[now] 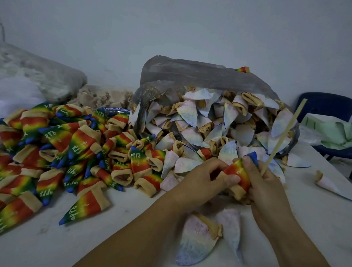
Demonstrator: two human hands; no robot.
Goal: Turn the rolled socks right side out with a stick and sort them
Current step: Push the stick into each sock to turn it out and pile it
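A rainbow sock (237, 174) with a tan cuff and blue toe is held above the white table (125, 222). My left hand (201, 179) pinches its cuff end. My right hand (266, 185) grips its toe end and also holds a thin wooden stick (285, 135) that slants up to the right. A big pile of rainbow socks (54, 147) lies on the left. Pale inside-out socks (208, 127) spill from a clear plastic bag (194, 77) at the centre back.
Two pale socks (198, 234) lie on the table near me, and one more (329, 186) at the right. A blue chair (334, 129) with green cloth stands at the right edge. Filled bags (31, 74) sit at the back left.
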